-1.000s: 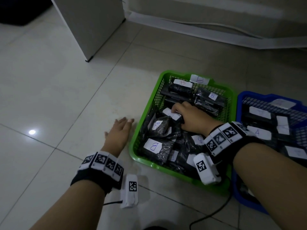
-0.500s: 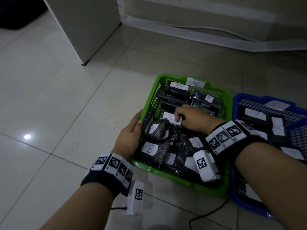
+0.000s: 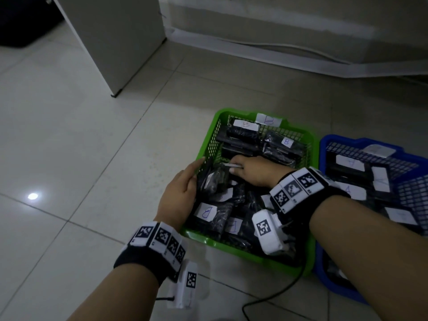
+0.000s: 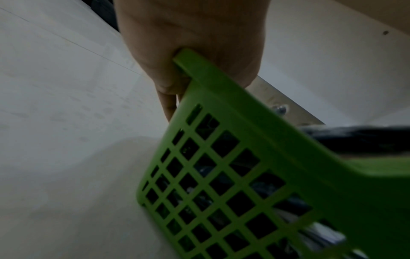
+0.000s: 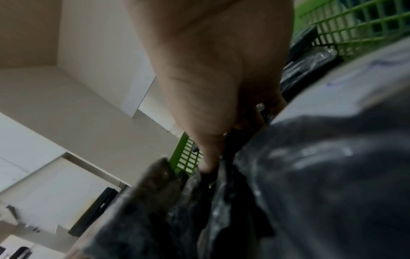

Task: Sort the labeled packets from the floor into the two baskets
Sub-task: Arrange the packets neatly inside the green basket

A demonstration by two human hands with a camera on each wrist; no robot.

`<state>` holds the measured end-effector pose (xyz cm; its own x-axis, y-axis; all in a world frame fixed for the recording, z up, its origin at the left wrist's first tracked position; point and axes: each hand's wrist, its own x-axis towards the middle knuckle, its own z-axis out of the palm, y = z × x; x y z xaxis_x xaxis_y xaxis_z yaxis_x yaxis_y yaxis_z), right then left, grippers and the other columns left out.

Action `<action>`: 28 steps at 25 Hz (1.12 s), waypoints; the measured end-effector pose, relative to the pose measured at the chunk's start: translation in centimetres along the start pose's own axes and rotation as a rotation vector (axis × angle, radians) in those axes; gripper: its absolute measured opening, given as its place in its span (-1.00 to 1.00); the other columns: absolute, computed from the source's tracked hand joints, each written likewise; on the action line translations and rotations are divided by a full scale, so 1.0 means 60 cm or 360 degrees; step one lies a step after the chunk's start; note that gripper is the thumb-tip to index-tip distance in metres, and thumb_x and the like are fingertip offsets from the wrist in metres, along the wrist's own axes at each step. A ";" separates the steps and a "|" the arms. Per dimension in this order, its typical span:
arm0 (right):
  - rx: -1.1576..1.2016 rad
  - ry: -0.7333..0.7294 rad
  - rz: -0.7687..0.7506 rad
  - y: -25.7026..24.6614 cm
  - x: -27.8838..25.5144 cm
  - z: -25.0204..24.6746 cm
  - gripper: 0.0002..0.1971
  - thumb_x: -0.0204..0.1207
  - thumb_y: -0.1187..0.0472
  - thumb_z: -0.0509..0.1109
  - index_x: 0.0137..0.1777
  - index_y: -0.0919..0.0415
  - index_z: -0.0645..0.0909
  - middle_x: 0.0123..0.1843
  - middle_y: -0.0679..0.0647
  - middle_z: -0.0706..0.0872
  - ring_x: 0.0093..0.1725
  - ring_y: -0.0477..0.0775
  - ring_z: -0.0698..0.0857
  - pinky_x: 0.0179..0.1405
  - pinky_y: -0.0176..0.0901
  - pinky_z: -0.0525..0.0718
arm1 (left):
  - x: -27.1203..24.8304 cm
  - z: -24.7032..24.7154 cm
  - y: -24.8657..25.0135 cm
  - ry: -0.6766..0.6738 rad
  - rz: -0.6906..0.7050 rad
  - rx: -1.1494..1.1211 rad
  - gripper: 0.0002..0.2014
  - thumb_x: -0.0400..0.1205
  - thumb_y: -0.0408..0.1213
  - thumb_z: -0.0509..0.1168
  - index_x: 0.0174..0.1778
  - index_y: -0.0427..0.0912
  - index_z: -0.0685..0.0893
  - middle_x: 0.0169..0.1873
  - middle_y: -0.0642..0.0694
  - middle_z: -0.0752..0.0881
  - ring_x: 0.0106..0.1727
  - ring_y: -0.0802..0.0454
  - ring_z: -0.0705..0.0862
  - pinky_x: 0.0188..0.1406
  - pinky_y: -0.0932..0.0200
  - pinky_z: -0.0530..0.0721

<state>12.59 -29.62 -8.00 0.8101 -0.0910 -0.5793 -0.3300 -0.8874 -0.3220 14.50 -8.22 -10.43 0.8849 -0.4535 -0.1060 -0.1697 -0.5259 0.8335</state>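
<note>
A green basket (image 3: 220,244) holds several black packets with white "B" labels (image 3: 205,212). To its right a blue basket (image 3: 333,138) holds packets labelled "A" (image 3: 350,162). My left hand (image 3: 183,188) grips the green basket's left rim, and the left wrist view shows the rim (image 4: 255,122) running into the left hand (image 4: 190,43). My right hand (image 3: 252,170) is inside the green basket and pinches a black packet (image 3: 217,179) by its top edge. In the right wrist view my right hand (image 5: 210,78) closes on crinkled black plastic (image 5: 310,175).
Both baskets stand side by side on a pale tiled floor (image 3: 81,147). A white cabinet (image 3: 111,38) stands at the back left. Along the wall behind runs a white cable (image 3: 278,45). A black cable (image 3: 273,297) lies on the floor near the green basket's front.
My left hand left the floor, moved right and took hold of the green basket's left rim. My right hand shifted left inside the basket, still on a packet.
</note>
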 end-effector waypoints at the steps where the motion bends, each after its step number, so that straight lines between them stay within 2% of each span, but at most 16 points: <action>1: 0.0025 0.0024 0.0013 -0.001 -0.002 -0.002 -0.56 0.71 -0.07 0.05 0.54 0.04 0.33 0.52 0.17 0.48 0.47 0.28 0.44 0.37 -0.04 0.41 | 0.001 0.001 -0.001 -0.0003 -0.0007 0.0007 -0.52 0.71 -0.31 0.03 0.42 0.35 0.44 0.26 0.03 0.65 0.15 0.13 0.59 0.05 0.34 0.44; 3: 0.0039 0.0004 0.0051 -0.004 -0.005 -0.005 -0.52 0.73 -0.10 -0.06 0.57 0.02 0.32 0.61 0.13 0.37 0.59 0.28 0.29 0.54 0.02 0.22 | 0.002 0.002 -0.002 -0.0011 -0.0042 -0.0019 -0.54 0.71 -0.28 0.02 0.36 0.40 0.47 0.12 0.01 0.70 -0.09 0.17 0.61 -0.19 0.40 0.46; 5: 0.0062 -0.0057 0.0114 -0.008 -0.004 -0.010 -0.44 0.71 -0.17 -0.16 0.59 0.02 0.32 0.65 0.14 0.29 0.64 0.31 0.15 0.61 0.11 0.08 | 0.001 0.001 -0.002 -0.0011 -0.0068 -0.0072 -0.56 0.71 -0.26 0.02 0.32 0.43 0.49 0.08 0.05 0.72 -0.12 0.22 0.63 -0.25 0.48 0.46; 6: 0.0060 -0.0059 0.0117 -0.008 -0.003 -0.011 -0.44 0.71 -0.17 -0.15 0.58 0.03 0.34 0.64 0.14 0.30 0.64 0.29 0.19 0.62 0.11 0.11 | 0.000 0.000 -0.002 -0.0009 -0.0083 -0.0092 -0.56 0.71 -0.24 0.01 0.30 0.44 0.49 0.09 0.06 0.72 -0.08 0.18 0.64 -0.21 0.44 0.48; 8: 0.0042 0.0016 0.0075 -0.003 0.003 -0.005 -0.52 0.71 -0.08 0.05 0.55 0.10 0.40 0.59 0.14 0.41 0.55 0.23 0.37 0.57 0.05 0.28 | -0.002 0.000 0.001 -0.0006 -0.0102 -0.0090 -0.59 0.71 -0.21 0.02 0.30 0.45 0.49 0.10 0.04 0.72 0.00 0.09 0.66 -0.13 0.28 0.51; 11: 0.0016 -0.0006 0.0113 0.005 0.013 0.002 -0.51 0.62 -0.04 0.24 0.36 0.34 0.52 0.34 0.30 0.61 0.28 0.30 0.60 0.26 0.00 0.57 | -0.005 0.000 0.006 0.0005 -0.0073 -0.0044 -0.67 0.73 -0.10 0.03 0.33 0.42 0.46 0.20 0.08 0.69 0.16 0.08 0.63 0.10 0.19 0.52; 13: 0.0014 -0.0106 0.0119 0.006 0.016 -0.001 -0.50 0.62 -0.06 0.24 0.25 0.41 0.56 0.23 0.35 0.64 0.16 0.32 0.64 0.05 -0.05 0.58 | -0.004 0.003 0.002 -0.0007 -0.0035 0.0036 -0.69 0.73 0.00 0.03 0.37 0.42 0.42 0.25 0.12 0.65 0.22 0.12 0.59 0.21 0.13 0.53; 15: 0.0027 -0.0130 0.0070 0.005 0.015 -0.006 -0.49 0.63 -0.05 0.24 0.32 0.41 0.52 0.30 0.35 0.61 0.23 0.32 0.61 0.17 -0.02 0.60 | -0.004 0.006 -0.003 0.0014 0.0006 0.0157 -0.66 0.68 0.09 0.04 0.38 0.40 0.43 0.24 0.16 0.56 0.20 0.22 0.54 0.19 0.15 0.54; 17: 0.0073 -0.0112 0.0009 0.005 0.015 -0.007 -0.52 0.62 -0.01 0.26 0.38 0.35 0.47 0.35 0.30 0.59 0.27 0.29 0.59 0.27 0.03 0.57 | -0.004 0.009 -0.006 0.0110 0.0073 0.0242 -0.63 0.62 0.11 0.08 0.34 0.30 0.53 0.22 0.14 0.45 0.17 0.28 0.49 0.19 0.15 0.58; 20: 0.0193 -0.0161 -0.0065 0.006 0.010 -0.006 -0.57 0.61 0.04 0.29 0.37 0.30 0.47 0.33 0.25 0.61 0.24 0.24 0.61 0.23 -0.03 0.57 | -0.005 0.012 -0.009 0.0248 0.0334 0.0497 -0.65 0.62 0.01 0.13 0.28 0.15 0.64 0.25 0.00 0.48 0.24 0.07 0.52 0.21 0.03 0.59; 22: 0.0217 -0.0150 -0.0134 0.005 0.009 -0.006 -0.61 0.60 0.10 0.31 0.35 0.31 0.50 0.31 0.26 0.62 0.23 0.24 0.62 0.18 -0.06 0.56 | -0.004 0.012 -0.009 0.0291 0.0461 0.0660 -0.65 0.62 -0.06 0.12 0.26 0.13 0.68 0.29 -0.10 0.52 0.29 -0.06 0.54 0.22 -0.08 0.58; 24: 0.0138 0.0003 -0.0181 0.004 0.008 -0.004 -0.64 0.60 0.14 0.30 0.34 0.27 0.49 0.35 0.29 0.53 0.22 0.30 0.61 0.18 -0.03 0.58 | -0.001 0.009 0.001 0.0299 0.0457 0.0724 -0.65 0.61 -0.03 0.10 0.21 0.13 0.70 0.36 -0.09 0.50 0.35 -0.11 0.52 0.26 -0.18 0.54; 26: 0.0047 0.0201 -0.0154 0.006 0.004 0.007 -0.67 0.63 0.19 0.25 0.36 0.22 0.40 0.41 0.28 0.32 0.24 0.37 0.53 0.20 0.08 0.57 | 0.001 0.013 0.014 0.0277 0.0366 0.0712 -0.63 0.57 0.13 0.12 0.16 0.12 0.70 0.40 -0.03 0.47 0.39 -0.08 0.49 0.31 -0.22 0.50; 28: -0.0035 0.0183 -0.0140 0.007 0.001 0.021 -0.59 0.67 0.24 0.16 0.50 0.18 0.25 0.47 0.26 0.19 0.39 0.39 0.38 0.33 0.16 0.48 | 0.003 0.018 0.020 0.0242 0.0294 0.0763 -0.52 0.46 0.33 0.17 0.14 0.13 0.67 0.42 0.00 0.43 0.42 -0.05 0.46 0.35 -0.18 0.48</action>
<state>11.88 -29.46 -9.10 0.8858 -0.0626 -0.4597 -0.2456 -0.9039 -0.3502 13.99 -9.74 -10.03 0.8683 -0.4791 0.1283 -0.4762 -0.7331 0.4856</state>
